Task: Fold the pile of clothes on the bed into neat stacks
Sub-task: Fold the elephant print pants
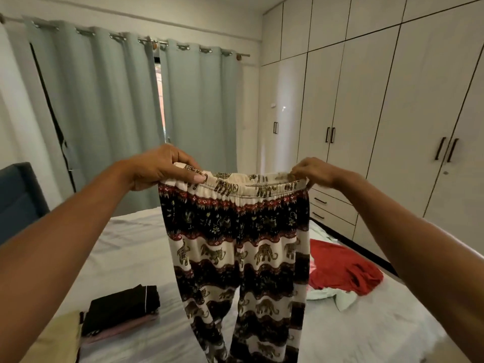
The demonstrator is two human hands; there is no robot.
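Note:
Elephant-print trousers in cream, black and red bands hang in the air over the bed, legs dangling down out of the bottom of the view. My left hand pinches the left end of the elastic waistband. My right hand pinches the right end. Both arms are stretched forward at chest height. A folded stack with a black garment on top lies at the bed's near left. A loose red garment and a pale mint one lie crumpled to the right.
A yellow folded piece sits at the lower left edge. A blue headboard stands at the left. Grey curtains hang behind the bed, and a white wardrobe with drawers fills the right wall.

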